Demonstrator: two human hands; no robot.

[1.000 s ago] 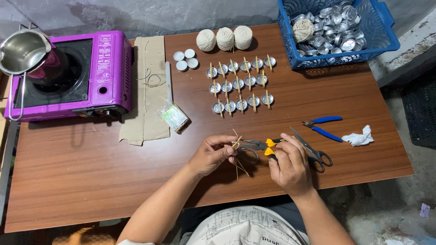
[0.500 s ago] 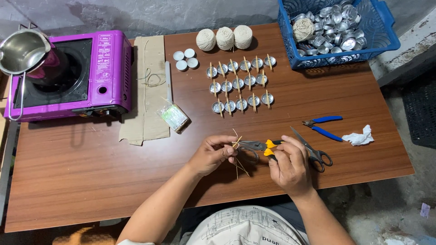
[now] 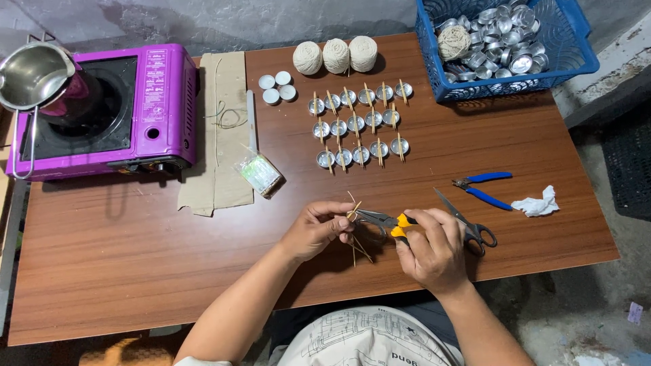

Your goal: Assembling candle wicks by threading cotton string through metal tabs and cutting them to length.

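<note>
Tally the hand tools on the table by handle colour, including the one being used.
Yellow-handled pliers, in the right hand: 1
Blue-handled pliers: 1
Black-handled scissors: 1
Total: 3

A small home craft workspace for candle making. A wooden table (image 3: 135, 257) holds a purple portable gas stove (image 3: 112, 112), balls of twine (image 3: 336, 57) and rows of metal tealight cups (image 3: 356, 125). It stands on bare concrete floor (image 3: 610, 318).

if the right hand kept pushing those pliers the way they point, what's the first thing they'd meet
The right hand aims the yellow-handled pliers leftward; their tip already meets the thin sticks pinched by the left hand, whose fingers probably come next.
</note>
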